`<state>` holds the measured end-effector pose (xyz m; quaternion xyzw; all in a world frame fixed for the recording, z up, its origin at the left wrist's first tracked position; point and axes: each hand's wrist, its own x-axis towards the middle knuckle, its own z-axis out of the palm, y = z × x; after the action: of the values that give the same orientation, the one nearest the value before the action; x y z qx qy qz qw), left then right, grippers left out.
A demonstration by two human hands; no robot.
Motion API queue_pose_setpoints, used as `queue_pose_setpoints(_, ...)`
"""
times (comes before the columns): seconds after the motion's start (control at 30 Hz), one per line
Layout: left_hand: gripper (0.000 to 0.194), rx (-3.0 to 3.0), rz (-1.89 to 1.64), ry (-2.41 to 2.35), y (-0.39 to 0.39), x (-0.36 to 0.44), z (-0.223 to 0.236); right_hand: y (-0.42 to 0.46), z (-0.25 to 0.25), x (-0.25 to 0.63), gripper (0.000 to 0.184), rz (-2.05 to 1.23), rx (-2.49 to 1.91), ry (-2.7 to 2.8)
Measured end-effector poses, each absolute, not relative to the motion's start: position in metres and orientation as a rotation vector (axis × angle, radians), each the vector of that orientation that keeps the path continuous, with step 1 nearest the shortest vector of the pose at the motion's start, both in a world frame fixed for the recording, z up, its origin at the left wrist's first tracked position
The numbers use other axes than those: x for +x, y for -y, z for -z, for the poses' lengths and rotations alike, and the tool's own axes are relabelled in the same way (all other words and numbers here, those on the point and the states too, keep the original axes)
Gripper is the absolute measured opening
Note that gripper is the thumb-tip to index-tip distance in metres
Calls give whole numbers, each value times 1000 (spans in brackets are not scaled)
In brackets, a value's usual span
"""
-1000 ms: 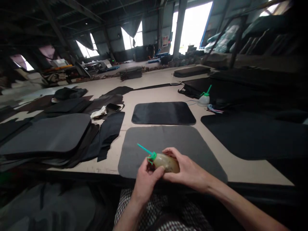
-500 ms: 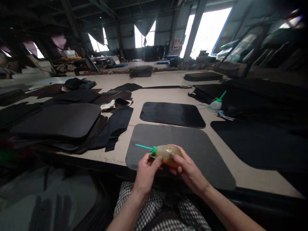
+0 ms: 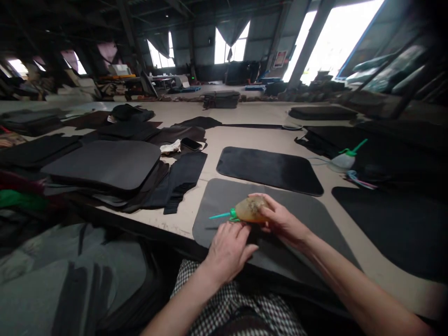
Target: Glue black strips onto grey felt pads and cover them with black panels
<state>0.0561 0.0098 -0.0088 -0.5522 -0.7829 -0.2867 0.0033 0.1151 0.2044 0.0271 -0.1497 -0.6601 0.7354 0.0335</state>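
Observation:
My right hand [image 3: 282, 220] is wrapped round a yellowish squeeze bottle [image 3: 250, 209] with a green nozzle that points left, low over a grey rounded panel [image 3: 315, 219] at the table's near edge. My left hand [image 3: 229, 249] lies just below the nozzle, fingers curled down on the panel's near part; nothing shows in them. A black rounded panel [image 3: 268, 169] lies flat just beyond the grey one.
A stack of dark panels [image 3: 105, 163] and black fabric scraps [image 3: 182, 179] fills the left of the table [image 3: 182, 217]. A phone [image 3: 191, 143] and a white rag [image 3: 170, 148] lie behind. A second green-tipped bottle [image 3: 345, 158] stands at the right by dark sheets [image 3: 388, 219].
My left hand has let go of the bottle's neck and dropped onto the grey panel. My right hand has carried the bottle a little forward. The view has swung left.

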Motion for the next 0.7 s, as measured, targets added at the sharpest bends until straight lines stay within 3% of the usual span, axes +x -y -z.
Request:
queue_pose_setpoints(0.13, 62, -1757, 754, 2464, -20, 55, 15, -199, -32, 106, 66, -2138, -380, 2209)
queue_pose_setpoints(0.47, 89, -1760, 746, 2689, -32, 28, 29, -183, -27, 78, 50, -1461, -167, 2514)
queue_pose_setpoints(0.7, 89, -1829, 632, 2615, -26, 23, 29, -176, -26, 64, 46, -1272, -204, 2506)
